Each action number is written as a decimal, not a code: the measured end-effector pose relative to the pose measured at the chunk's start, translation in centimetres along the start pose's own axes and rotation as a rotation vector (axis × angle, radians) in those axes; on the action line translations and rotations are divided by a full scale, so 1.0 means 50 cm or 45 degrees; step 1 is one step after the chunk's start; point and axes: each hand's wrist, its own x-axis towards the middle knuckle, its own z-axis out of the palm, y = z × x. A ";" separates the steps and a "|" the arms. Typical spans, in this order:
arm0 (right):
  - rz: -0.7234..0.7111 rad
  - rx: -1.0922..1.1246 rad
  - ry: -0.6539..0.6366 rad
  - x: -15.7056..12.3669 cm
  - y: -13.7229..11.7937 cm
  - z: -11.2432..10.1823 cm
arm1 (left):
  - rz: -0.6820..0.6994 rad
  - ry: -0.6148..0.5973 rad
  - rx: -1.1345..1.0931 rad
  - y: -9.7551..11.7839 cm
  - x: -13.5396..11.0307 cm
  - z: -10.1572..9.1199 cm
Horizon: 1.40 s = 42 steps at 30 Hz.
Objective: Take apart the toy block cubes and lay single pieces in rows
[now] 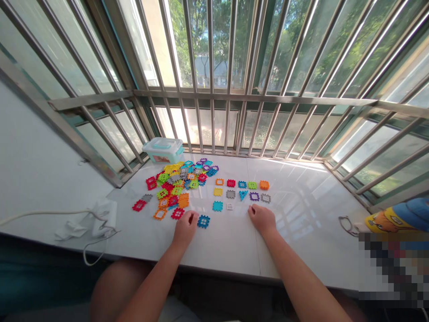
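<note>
My left hand (185, 228) rests on the table with its fingers curled closed; whatever they may hold is hidden. Just right of its fingertips lies a blue square window piece (203, 221), and a red window piece (177, 213) is close by on the left. My right hand (263, 219) is also curled closed on the table, its fingertips turned inward and their contents out of sight. Beyond it are plastic pieces in loose rows, among them a blue triangle (243, 195), a purple window piece (254, 197), a small white window piece (230, 206) and a turquoise square (217, 205).
A heap of mixed coloured pieces (177, 179) spreads over the left of the white table (231, 250). Behind it stands a lidded plastic box (163, 150). A white power strip (106, 219) with cables lies far left, a yellow-and-blue bottle (395, 219) far right. Metal bars (228, 97) edge the back.
</note>
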 end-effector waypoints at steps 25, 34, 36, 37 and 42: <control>-0.698 0.583 0.035 -0.134 -0.271 0.028 | -0.096 -0.154 0.761 0.043 0.143 0.044; -0.530 0.502 0.300 0.027 -0.039 -0.048 | -0.107 -0.168 0.759 0.035 0.167 0.058; -0.430 0.422 0.322 0.104 0.002 -0.062 | -0.126 -0.164 0.767 0.036 0.167 0.058; -0.416 0.383 0.308 0.140 0.017 -0.066 | -0.130 -0.157 0.769 0.037 0.167 0.058; -0.435 0.242 0.171 0.266 0.041 -0.069 | -0.124 -0.137 0.771 0.041 0.167 0.058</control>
